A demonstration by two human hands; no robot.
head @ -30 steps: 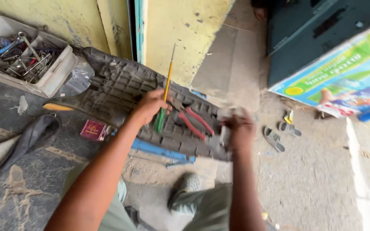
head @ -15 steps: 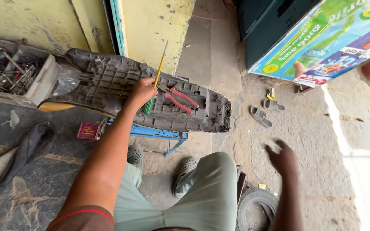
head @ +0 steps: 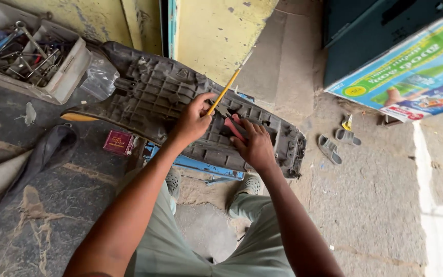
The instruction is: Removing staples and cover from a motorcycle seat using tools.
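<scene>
Concrete workshop floor (head: 375, 205): left hand (head: 193, 120) is gripping a yellow-handled screwdriver (head: 226, 88) angled up-right over the ribbed grey plastic panel (head: 149, 97); right hand (head: 255, 146) is closing on red-handled pliers (head: 233, 127) just beside.

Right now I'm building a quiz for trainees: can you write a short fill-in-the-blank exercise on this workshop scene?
1. The left hand grips a long yellow-handled ____ .
2. The right hand rests on red-handled pliers lying on the ribbed ____ plastic seat base.
3. The small red box lies on the ground to the ____ of the left hand in the picture.

Missing words: screwdriver; black; left
</scene>
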